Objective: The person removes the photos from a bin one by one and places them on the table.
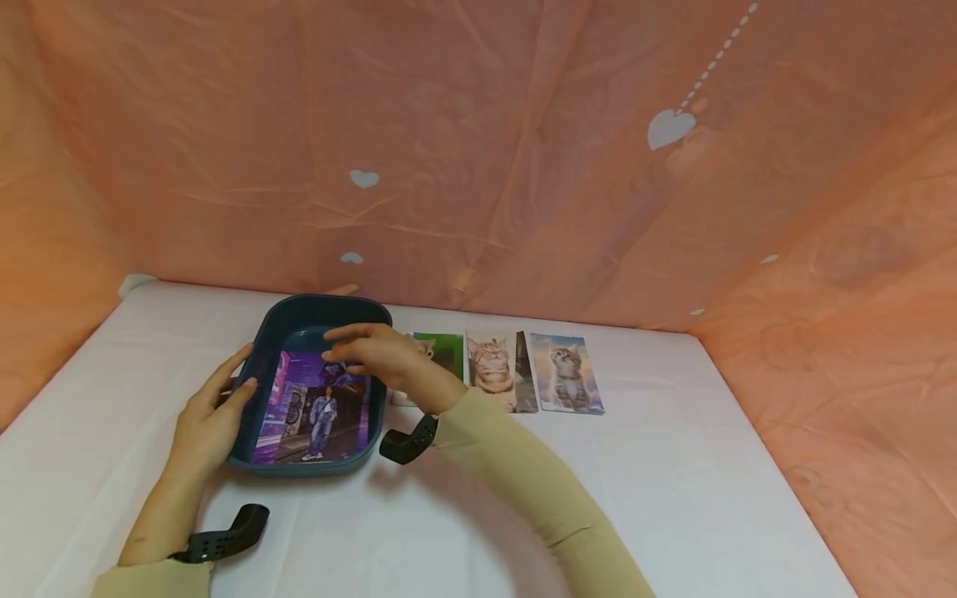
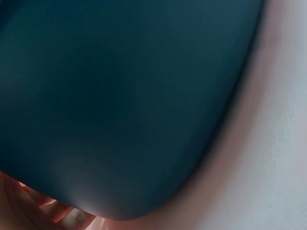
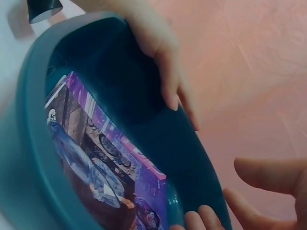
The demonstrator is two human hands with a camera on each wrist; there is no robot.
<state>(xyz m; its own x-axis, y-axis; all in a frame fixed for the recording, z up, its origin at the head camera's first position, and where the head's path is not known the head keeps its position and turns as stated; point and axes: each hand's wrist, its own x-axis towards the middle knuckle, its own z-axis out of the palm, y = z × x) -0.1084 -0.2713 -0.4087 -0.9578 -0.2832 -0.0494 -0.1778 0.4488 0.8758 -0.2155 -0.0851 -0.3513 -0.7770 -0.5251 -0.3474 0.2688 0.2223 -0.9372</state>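
Note:
A dark teal plastic tub (image 1: 314, 469) stands on the white table, tilted a little in the head view. Inside lies a stack of glossy picture cards (image 1: 321, 423), purple with a standing figure on top. My left hand (image 1: 205, 423) grips the tub's left rim, thumb over the inside and fingers outside, as the right wrist view confirms. Over the tub's right side hovers my right hand (image 1: 385, 357), its fingers extended and nothing seen in them. The tub's outer wall (image 2: 120, 96) fills most of the left wrist view.
To the tub's right lie kitten pictures in a row: one with green (image 1: 444, 353), partly behind my right hand, an orange cat (image 1: 489, 370) overlapping a darker card (image 1: 526, 374), and a grey kitten (image 1: 568, 382). An orange cloth with hearts (image 1: 478, 166) hangs behind the table.

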